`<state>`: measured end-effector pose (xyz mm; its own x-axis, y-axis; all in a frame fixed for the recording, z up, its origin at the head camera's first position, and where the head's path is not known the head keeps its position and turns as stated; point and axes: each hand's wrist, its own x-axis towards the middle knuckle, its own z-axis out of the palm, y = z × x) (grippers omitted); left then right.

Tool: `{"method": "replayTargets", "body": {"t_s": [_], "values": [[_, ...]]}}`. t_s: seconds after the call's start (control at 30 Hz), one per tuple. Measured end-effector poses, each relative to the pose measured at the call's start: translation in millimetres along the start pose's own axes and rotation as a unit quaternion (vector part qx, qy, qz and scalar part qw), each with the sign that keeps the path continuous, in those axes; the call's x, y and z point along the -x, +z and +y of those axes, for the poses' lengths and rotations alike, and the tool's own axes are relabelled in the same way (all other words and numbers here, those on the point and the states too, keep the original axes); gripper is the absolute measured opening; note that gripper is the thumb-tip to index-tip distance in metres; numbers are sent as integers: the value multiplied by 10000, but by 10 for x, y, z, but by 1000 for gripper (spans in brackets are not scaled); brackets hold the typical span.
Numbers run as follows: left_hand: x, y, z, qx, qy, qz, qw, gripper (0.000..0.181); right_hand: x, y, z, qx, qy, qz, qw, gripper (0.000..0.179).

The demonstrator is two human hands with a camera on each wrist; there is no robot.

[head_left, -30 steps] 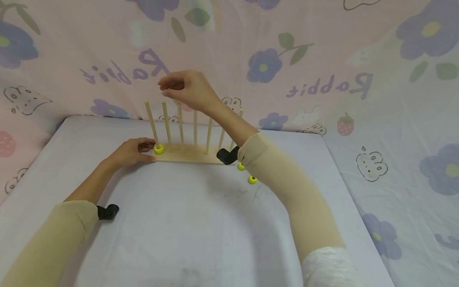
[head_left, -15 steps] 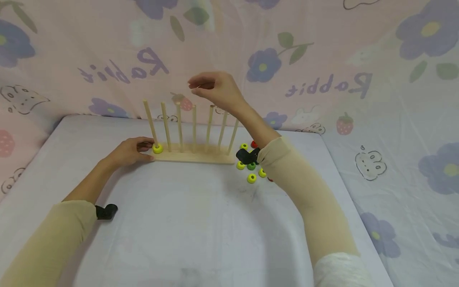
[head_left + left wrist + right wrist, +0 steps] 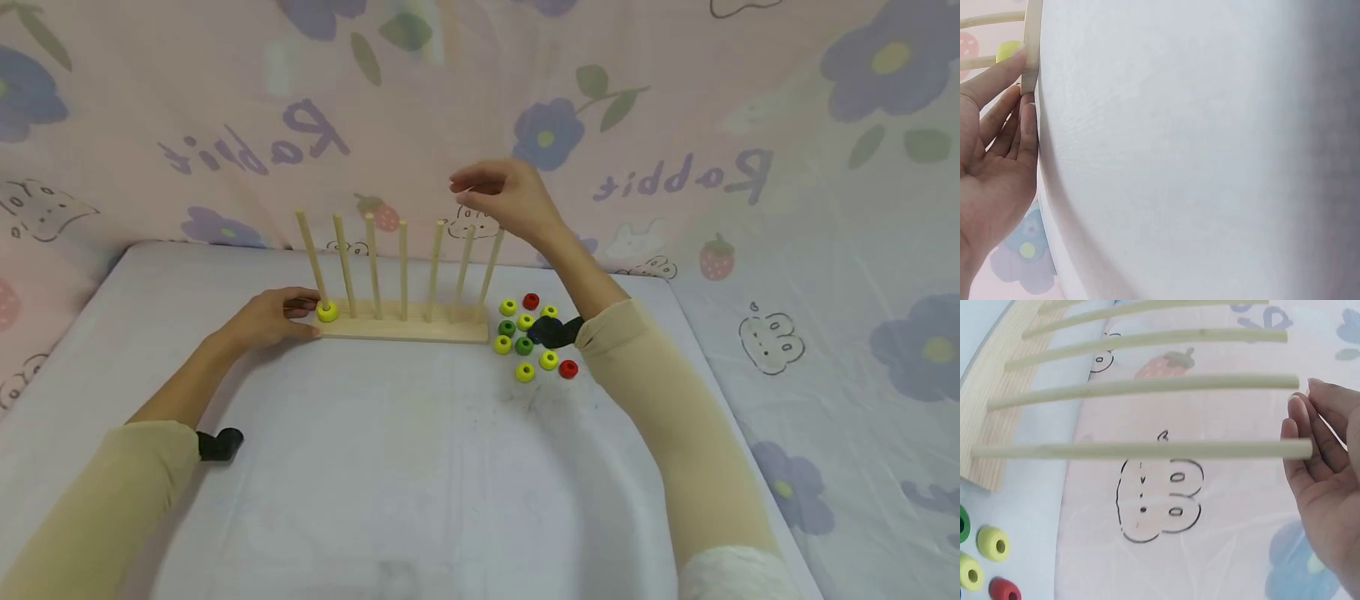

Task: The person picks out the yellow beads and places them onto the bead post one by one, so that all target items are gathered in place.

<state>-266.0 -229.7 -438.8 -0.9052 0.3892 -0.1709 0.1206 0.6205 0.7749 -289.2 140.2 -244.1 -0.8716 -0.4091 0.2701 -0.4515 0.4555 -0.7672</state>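
A wooden peg rack [image 3: 405, 331] with a row of upright pegs stands toward the back of the table. One yellow bead [image 3: 327, 313] sits at the foot of its leftmost peg. My left hand [image 3: 266, 319] holds the rack's left end, its thumb [image 3: 1004, 74] along the front edge and the other fingers around the end. Above the rack's right end is my right hand [image 3: 510, 196], fingers loosely bent with nothing between them. In the right wrist view, the end peg [image 3: 1147, 450] overlaps its fingers.
Loose yellow, green and red beads lie right of the rack, among them a red bead [image 3: 568, 369] and a green bead [image 3: 523, 345]. A black wrist camera [image 3: 553, 332] covers part of the group. A patterned cloth [image 3: 420, 125] hangs behind the white table [image 3: 360, 467].
My right hand has moved right from above the left pegs to the rack's right end, bringing the loose beads into view. My left hand stays at the rack's left end.
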Motion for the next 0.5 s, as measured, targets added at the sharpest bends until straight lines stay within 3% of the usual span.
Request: {"method": "replayTargets", "body": {"t_s": [0.2, 0.5], "values": [[-9, -21, 18, 21, 6, 11, 10000, 72, 47, -168, 417, -226, 76, 370, 9990, 29], [-11, -6, 3, 28, -14, -41, 10000, 72, 233, -291, 729, 29, 276, 551, 9981, 28]]}}
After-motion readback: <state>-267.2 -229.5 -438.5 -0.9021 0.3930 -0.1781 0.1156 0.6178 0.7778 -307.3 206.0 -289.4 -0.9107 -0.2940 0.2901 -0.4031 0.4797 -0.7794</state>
